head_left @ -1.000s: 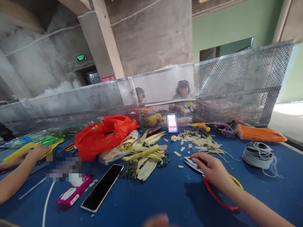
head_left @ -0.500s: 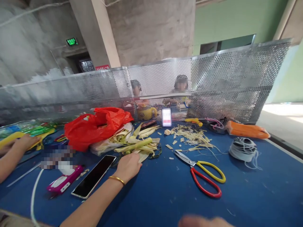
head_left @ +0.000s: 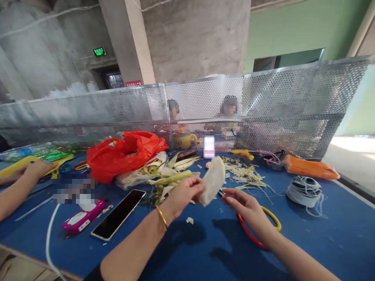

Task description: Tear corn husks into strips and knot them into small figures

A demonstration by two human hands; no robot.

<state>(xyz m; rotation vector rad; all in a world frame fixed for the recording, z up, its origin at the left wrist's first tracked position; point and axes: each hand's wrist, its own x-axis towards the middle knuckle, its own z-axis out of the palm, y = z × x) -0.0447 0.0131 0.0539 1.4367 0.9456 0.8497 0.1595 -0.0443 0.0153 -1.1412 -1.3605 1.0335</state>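
In my left hand [head_left: 187, 192], which wears a gold bangle, a pale, flat, curved piece of husk [head_left: 214, 180] is pinched between thumb and fingers, raised above the table. My right hand [head_left: 244, 205] hovers just to its right, fingers slightly parted and nothing visible held in them. Beneath that hand lie scissors with one red handle [head_left: 249, 233] and one yellow handle [head_left: 277, 220]; most of the blades are hidden. A heap of corn husks [head_left: 172, 177] lies behind my left hand, and a small pale scrap [head_left: 190, 221] is on the blue table below.
Left of my arm lie a phone [head_left: 118, 214] and a magenta device [head_left: 83, 218]. A red plastic bag [head_left: 125, 156], shredded strips [head_left: 243, 169], a cord spool [head_left: 304, 193] and an orange packet [head_left: 310, 167] line the back. Another person's hand [head_left: 38, 168] is at far left.
My left hand has lifted from the husk heap, raising the pale piece. My right hand has come up from the bottom edge to over the scissors. The view has shifted slightly.
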